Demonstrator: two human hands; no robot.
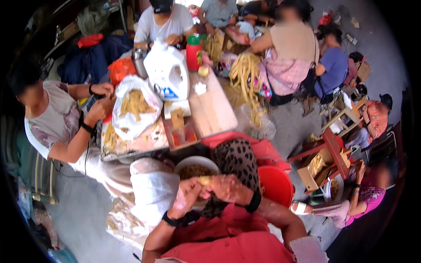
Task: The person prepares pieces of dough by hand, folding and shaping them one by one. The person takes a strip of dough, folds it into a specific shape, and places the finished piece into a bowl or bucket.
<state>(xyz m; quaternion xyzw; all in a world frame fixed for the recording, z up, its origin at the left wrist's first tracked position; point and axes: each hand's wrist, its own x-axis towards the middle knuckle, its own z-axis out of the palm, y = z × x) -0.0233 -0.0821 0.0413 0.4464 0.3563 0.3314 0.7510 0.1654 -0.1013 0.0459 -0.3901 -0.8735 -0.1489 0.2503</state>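
My left hand (186,197) and my right hand (226,188) meet at chest height, both pinching a small pale yellow piece (205,180) between them. Pale smears are on my skin. Just beyond them, partly hidden by my hands, is a white bowl (190,163) of tan pieces. A white translucent bag (151,193) lies left of the bowl, and a leopard-print cloth (234,160) is to the right. A red bucket (274,184) stands beside my right forearm.
A table (215,114) ahead bears a bag of tan strips (136,105), a white jug (164,72) and a red flask (194,55). A person (61,114) works at left; several others sit ahead and right, near yellow strips (245,76) and wooden stools (342,118).
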